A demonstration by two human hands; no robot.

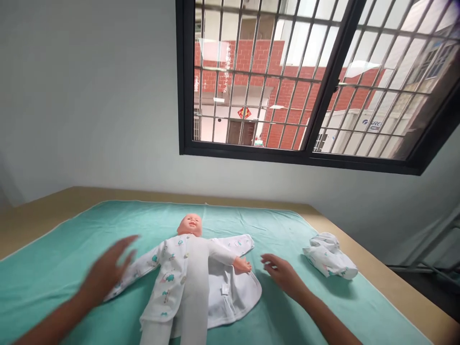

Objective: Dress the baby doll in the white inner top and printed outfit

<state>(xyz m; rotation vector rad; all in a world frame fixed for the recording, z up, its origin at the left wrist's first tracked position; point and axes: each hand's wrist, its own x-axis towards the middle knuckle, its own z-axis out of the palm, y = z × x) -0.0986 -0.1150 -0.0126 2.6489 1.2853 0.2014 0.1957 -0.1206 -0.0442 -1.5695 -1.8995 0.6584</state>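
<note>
A baby doll (196, 282) lies on its back, head away from me, its body in white. A white printed baby jacket (168, 278) covers the doll's arm and chest on the left side. On the right, the jacket's other half lies spread beneath the doll, its sleeve off the arm and the doll's hand bare. My left hand (109, 268), blurred, hovers by the jacket's left sleeve with thumb and fingers apart. To the right of the doll's bare hand, my right hand (282, 273) is held with fingers loosely bent and apart, touching nothing that I can see.
A bunched white printed cloth (330, 256) lies toward the right edge of the green sheet (118, 225). The sheet covers a light brown table (406, 292) set against the wall. Above it is a barred window (302, 153) with a dark frame. Metal rails (427, 258) stand at the right.
</note>
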